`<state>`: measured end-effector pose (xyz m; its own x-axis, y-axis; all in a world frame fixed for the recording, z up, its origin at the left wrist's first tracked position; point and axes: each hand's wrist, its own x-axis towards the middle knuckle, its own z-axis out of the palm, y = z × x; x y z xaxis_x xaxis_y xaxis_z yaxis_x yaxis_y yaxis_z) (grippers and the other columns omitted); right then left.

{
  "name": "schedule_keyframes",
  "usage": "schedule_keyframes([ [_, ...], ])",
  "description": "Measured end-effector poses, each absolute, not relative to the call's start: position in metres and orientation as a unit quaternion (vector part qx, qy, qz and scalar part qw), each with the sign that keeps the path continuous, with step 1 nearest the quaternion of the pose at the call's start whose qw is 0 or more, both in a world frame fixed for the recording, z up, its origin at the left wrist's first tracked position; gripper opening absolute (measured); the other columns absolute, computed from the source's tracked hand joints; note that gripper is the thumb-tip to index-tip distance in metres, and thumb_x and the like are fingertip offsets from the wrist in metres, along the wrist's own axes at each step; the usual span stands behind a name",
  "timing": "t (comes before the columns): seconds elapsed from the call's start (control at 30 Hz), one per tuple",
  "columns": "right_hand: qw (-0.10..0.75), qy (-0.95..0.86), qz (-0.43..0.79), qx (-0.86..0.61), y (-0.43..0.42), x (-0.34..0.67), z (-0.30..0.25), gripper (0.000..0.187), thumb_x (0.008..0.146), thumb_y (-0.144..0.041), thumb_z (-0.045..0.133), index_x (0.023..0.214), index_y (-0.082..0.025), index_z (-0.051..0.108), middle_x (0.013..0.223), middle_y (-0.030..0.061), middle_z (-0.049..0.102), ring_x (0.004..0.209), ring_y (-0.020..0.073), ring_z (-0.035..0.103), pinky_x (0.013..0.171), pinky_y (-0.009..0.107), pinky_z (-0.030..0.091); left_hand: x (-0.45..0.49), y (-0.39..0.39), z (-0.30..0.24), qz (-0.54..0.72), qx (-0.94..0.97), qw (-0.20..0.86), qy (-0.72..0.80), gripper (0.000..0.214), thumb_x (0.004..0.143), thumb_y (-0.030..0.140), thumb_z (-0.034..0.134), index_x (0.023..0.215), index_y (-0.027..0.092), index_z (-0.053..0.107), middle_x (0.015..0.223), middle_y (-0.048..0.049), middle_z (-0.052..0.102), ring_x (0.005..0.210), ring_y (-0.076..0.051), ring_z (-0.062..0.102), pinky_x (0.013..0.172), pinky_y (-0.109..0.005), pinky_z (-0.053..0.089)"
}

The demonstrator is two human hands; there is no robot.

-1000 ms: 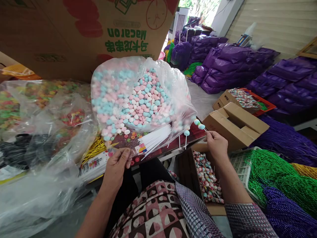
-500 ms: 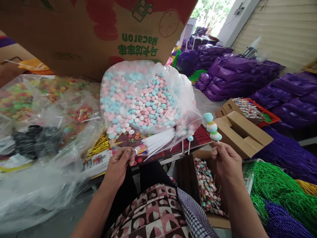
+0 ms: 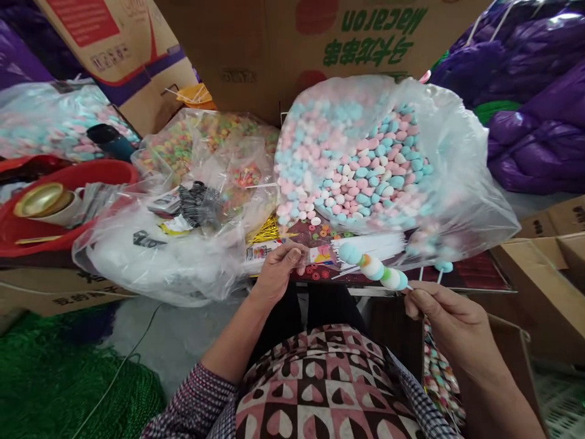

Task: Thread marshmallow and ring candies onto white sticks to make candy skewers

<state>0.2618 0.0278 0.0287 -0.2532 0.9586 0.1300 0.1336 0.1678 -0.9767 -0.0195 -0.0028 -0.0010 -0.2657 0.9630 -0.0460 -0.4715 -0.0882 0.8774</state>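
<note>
My right hand (image 3: 450, 320) is closed on the white stick of a candy skewer (image 3: 373, 268) threaded with blue and white sweets and small coloured rings, held pointing left. My left hand (image 3: 280, 268) pinches something small near the front of a dark tray (image 3: 475, 271), beside a printed packet. A big clear bag of pink, blue and white sweets (image 3: 361, 164) rests on the tray, with a bundle of white sticks (image 3: 372, 244) in front of it.
Clear bags of coloured ring candy (image 3: 201, 143) and other plastic bags lie to the left. A red basin (image 3: 55, 201) holds a gold tape roll. A cardboard carton (image 3: 320, 42) stands behind. A box of finished skewers (image 3: 439, 381) sits by my right knee. Purple bags (image 3: 534, 134) at right.
The view has swung left. My right hand lifted a skewer from beside the box and turned it from upright to pointing left, towards my left hand. The left hand stayed at the tray's edge.
</note>
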Motion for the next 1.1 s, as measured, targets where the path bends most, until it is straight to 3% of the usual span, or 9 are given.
schedule_keyframes([
  [0.17,0.382,-0.683,0.42,-0.46,0.033,0.262,0.033,0.013,0.082,-0.034,0.069,0.078,-0.024,0.076,0.056,-0.0009,0.062,0.053,0.0134,0.056,0.05,0.023,0.046,-0.027,-0.004,-0.007,0.678,0.305,0.522,0.418,0.032,0.071,0.048,0.079,0.078,0.017,0.074,0.062,0.0025,0.059,0.05,-0.006,0.05,0.051,-0.02,0.039],
  [0.3,0.336,-0.727,0.36,-0.478,0.039,0.271,0.041,0.015,0.078,-0.035,0.072,0.083,-0.023,0.079,0.065,0.0028,0.072,0.06,0.0181,0.065,0.058,0.027,0.054,-0.038,-0.006,-0.009,0.631,0.394,0.485,0.46,0.027,0.081,0.044,0.071,0.084,0.018,0.076,0.06,0.0023,0.059,0.053,-0.007,0.05,0.055,-0.021,0.04],
  [0.43,0.318,-0.764,0.32,-0.462,0.046,0.274,0.044,0.016,0.077,-0.036,0.072,0.083,-0.024,0.08,0.079,0.0057,0.077,0.071,0.0218,0.07,0.071,0.033,0.058,-0.046,-0.009,0.001,0.576,0.478,0.432,0.502,0.026,0.084,0.042,0.068,0.088,0.019,0.076,0.078,-0.0022,0.07,0.063,-0.01,0.057,0.064,-0.023,0.045],
  [0.57,0.324,-0.76,0.334,-0.454,0.049,0.271,0.041,0.014,0.078,-0.034,0.072,0.084,-0.025,0.08,0.082,0.0049,0.077,0.075,0.0216,0.07,0.074,0.033,0.058,-0.046,-0.01,0.01,0.556,0.531,0.403,0.496,0.024,0.085,0.041,0.067,0.089,0.019,0.077,0.087,-0.0054,0.075,0.082,-0.015,0.066,0.078,-0.027,0.05],
  [0.73,0.296,-0.751,0.381,-0.451,0.048,0.271,0.036,0.01,0.077,-0.032,0.073,0.082,-0.028,0.08,0.083,0.0031,0.075,0.078,0.02,0.069,0.076,0.03,0.056,-0.047,-0.012,0.01,0.56,0.537,0.391,0.494,0.022,0.086,0.037,0.067,0.086,0.018,0.076,0.086,-0.0054,0.076,0.082,-0.016,0.068,0.078,-0.027,0.052],
  [0.87,0.292,-0.679,0.44,-0.51,0.042,0.273,0.033,0.012,0.075,-0.037,0.076,0.082,-0.028,0.08,0.081,0.0018,0.074,0.075,0.0179,0.065,0.07,0.028,0.051,-0.048,-0.015,0.008,0.551,0.533,0.395,0.507,0.022,0.085,0.038,0.067,0.085,0.018,0.076,0.088,-0.0055,0.076,0.084,-0.017,0.069,0.079,-0.027,0.052],
  [1.1,0.266,-0.653,0.476,-0.526,0.041,0.275,0.028,0.023,0.074,-0.045,0.076,0.085,-0.026,0.08,0.059,-0.0001,0.064,0.06,0.0146,0.054,0.057,0.025,0.044,-0.051,-0.017,0.011,0.534,0.546,0.389,0.515,0.022,0.087,0.037,0.065,0.086,0.018,0.076,0.089,-0.0049,0.077,0.082,-0.016,0.068,0.078,-0.027,0.051],
])
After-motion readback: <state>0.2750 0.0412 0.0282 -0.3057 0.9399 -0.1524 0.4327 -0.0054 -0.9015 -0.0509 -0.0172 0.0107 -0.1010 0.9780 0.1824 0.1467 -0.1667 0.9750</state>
